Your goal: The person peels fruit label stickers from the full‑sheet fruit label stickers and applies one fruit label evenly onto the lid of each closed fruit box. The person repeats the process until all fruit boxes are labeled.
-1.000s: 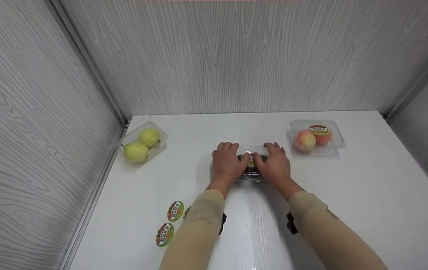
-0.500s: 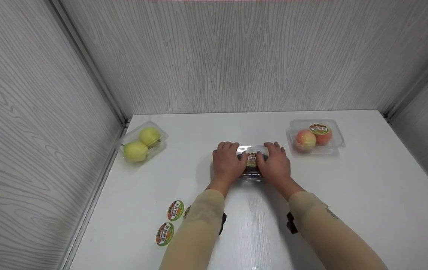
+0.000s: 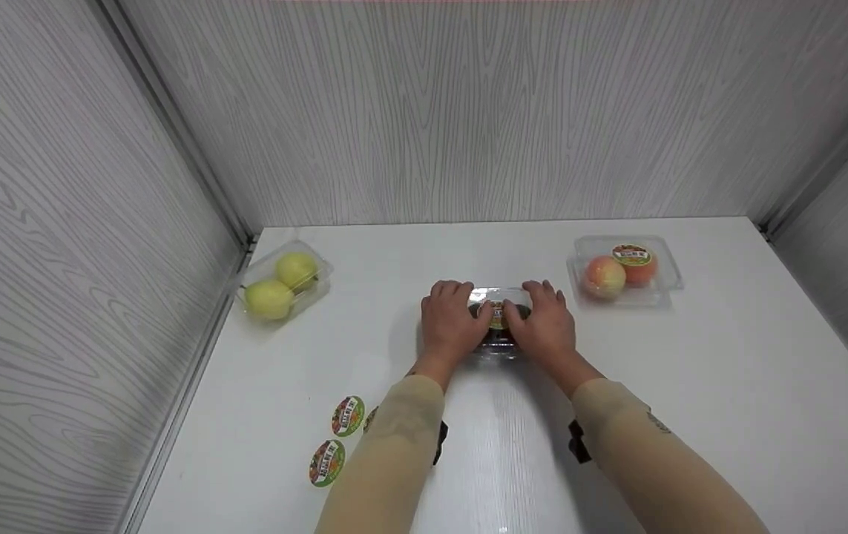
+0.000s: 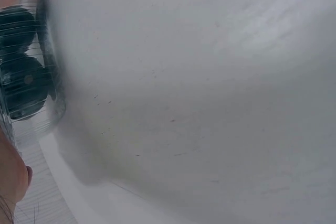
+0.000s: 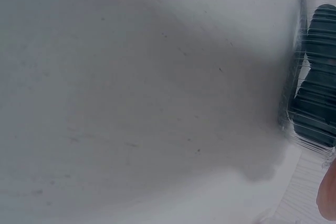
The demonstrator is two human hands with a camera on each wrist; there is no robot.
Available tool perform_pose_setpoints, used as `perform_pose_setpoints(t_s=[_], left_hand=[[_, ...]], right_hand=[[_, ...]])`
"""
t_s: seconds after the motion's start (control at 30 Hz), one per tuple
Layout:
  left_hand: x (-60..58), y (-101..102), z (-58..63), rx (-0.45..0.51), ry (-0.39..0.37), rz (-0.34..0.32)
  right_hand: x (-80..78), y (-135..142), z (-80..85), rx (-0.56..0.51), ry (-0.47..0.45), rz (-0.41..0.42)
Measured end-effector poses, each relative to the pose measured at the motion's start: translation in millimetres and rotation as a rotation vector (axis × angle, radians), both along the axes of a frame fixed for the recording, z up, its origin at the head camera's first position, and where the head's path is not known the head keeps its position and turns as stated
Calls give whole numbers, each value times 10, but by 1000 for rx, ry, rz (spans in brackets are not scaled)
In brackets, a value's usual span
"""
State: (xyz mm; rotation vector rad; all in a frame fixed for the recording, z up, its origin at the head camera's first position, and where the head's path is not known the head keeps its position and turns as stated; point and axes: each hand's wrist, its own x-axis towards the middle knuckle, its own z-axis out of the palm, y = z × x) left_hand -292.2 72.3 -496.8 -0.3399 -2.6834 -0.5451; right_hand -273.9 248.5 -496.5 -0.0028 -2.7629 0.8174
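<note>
Centrally, both hands (image 3: 453, 320) (image 3: 548, 326) closely round a clear box (image 3: 498, 344), pears (image 3: 268, 300) left, reddish fruit (image 3: 605, 278) right, stickers (image 3: 327, 463) nearer.

The middle clamshell (image 3: 498, 345) is clear, glossy, ribbed plastic. The smooth worktop (image 3: 720, 386) shines softly; the back wall (image 3: 424, 119) looks wood-grained.
</note>
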Motion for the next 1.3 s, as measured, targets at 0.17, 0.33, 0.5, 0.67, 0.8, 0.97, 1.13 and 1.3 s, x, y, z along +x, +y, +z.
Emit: perform_pose_setpoints(t_s=[0.17, 0.33, 0.5, 0.67, 0.8, 0.97, 1.13, 1.3], left_hand=[[4, -11, -14, 3, 9, -14], [6, -12, -12, 5, 11, -16], [9, -12, -5, 5, 12, -16], [5, -13, -4, 3, -3, -16], [-3, -12, -5, 4, -12, -15], [-4, -10, -4, -1, -14, -13], [6, -7, 6, -14, -30, -5], [4, -6, 6, -24, -38, -2]], right_hand=[[8, 4, -4, -15, 11, 9], [13, 5, 5, -9, 3, 13], [20, 4, 19, -12, -13, 14], [14, 8, 15, -14, -17, 16], [6, 13, 8, -12, -19, 16], [1, 15, -1, -6, -15, 16], [12, 17, -7, -7, 2, 21], [7, 26, -21, -14, 11, 28]])
